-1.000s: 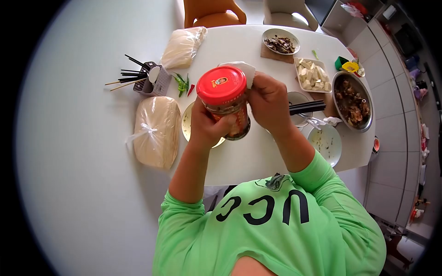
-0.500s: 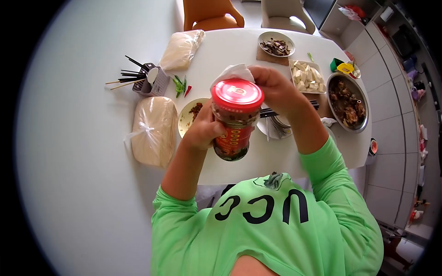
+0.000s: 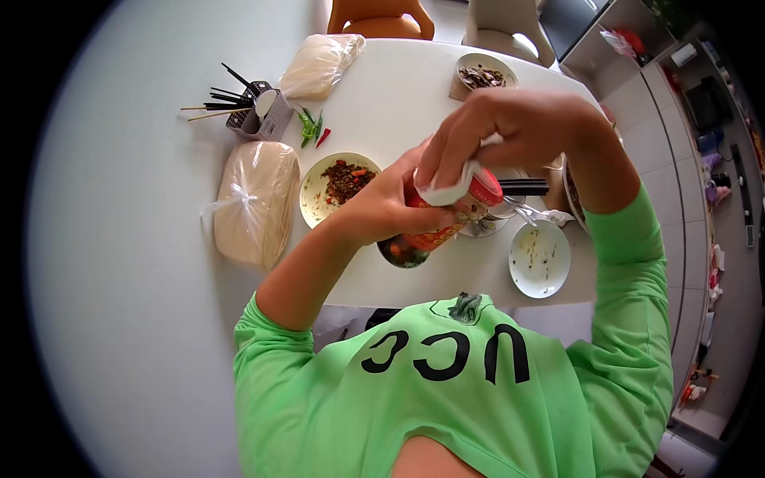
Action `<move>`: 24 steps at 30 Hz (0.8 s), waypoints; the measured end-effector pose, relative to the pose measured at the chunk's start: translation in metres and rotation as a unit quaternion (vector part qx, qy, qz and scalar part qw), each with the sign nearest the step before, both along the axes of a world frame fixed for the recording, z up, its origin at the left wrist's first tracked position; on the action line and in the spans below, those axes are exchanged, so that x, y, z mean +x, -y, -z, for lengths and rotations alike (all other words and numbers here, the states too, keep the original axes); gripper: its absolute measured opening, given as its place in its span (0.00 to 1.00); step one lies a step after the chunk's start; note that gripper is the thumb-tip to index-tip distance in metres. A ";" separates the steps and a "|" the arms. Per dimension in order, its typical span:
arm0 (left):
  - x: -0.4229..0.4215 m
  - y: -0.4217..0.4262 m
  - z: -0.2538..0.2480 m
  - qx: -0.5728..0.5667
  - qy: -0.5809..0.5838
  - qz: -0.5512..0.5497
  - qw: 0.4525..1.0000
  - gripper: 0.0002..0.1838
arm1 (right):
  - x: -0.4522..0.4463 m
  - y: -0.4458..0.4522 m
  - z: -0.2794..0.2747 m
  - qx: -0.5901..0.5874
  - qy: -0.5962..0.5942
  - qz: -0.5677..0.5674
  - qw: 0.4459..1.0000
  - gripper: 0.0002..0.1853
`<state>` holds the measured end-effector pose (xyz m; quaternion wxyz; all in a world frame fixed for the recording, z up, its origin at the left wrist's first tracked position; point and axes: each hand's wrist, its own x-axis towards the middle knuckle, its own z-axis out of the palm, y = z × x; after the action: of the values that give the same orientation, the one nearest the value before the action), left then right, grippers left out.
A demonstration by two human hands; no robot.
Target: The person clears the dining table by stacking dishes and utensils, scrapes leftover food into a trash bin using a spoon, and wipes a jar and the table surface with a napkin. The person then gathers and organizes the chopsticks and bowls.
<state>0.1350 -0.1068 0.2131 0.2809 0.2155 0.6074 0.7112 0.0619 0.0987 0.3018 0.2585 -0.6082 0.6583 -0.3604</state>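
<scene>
My left hand is wrapped round a glass jar with a red label, held tilted above the table with its lid end up and to the right. A white tissue lies over part of the red lid. My right hand comes over the top, its fingers curled on the tissue against the lid and jar side. Left of the jar sits a bowl of dark chopped food with red bits. Whether the lid is loose cannot be seen.
On the white table are two plastic-wrapped packs, a chopstick basket, green and red chillies, a used white bowl, black chopsticks and a plate of dark slices. Two chairs stand beyond.
The jar has gone from nearly upright to tilted right. My right hand has moved over it, bringing the tissue from behind onto the lid's near side. The white bowl has come into sight.
</scene>
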 end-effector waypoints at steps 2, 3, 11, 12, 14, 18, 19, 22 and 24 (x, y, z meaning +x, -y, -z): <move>0.000 0.002 0.002 -0.033 -0.052 -0.066 0.996 0.63 | 0.019 0.004 -0.004 -0.031 -0.094 0.018 0.995 0.07; -0.001 0.005 0.002 -0.052 -0.076 -0.079 0.993 0.63 | 0.026 0.005 -0.003 -0.051 -0.146 0.041 0.987 0.05; 0.002 0.009 -0.008 -0.232 -0.256 -0.182 0.921 0.66 | 0.049 0.011 0.009 -0.097 -0.364 0.162 0.912 0.07; 0.002 0.008 -0.010 -0.249 -0.270 -0.184 0.912 0.67 | 0.048 0.015 0.010 -0.091 -0.370 0.170 0.909 0.07; 0.003 0.003 -0.015 -0.282 -0.299 -0.184 0.893 0.68 | 0.046 0.015 0.009 -0.022 -0.354 0.192 0.915 0.07; -0.003 -0.005 0.006 -0.307 -0.451 -0.171 0.820 0.70 | 0.006 0.011 0.009 0.144 -0.195 0.177 0.954 0.10; -0.006 -0.003 0.012 -0.287 -0.467 -0.175 0.818 0.70 | -0.006 0.009 0.007 0.184 -0.137 0.167 0.959 0.10; -0.020 0.008 0.033 -0.220 -0.453 -0.195 0.842 0.67 | -0.045 -0.015 0.047 0.068 -0.030 0.262 0.962 0.08; -0.035 0.028 0.051 -0.164 -0.301 -0.256 0.904 0.63 | -0.051 -0.026 0.070 -0.068 0.179 0.435 0.880 0.10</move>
<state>0.1004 -0.1345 0.1626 -0.0756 0.2071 0.8056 0.5499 0.0104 0.1244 0.2315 0.1470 -0.2014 0.7727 -0.5837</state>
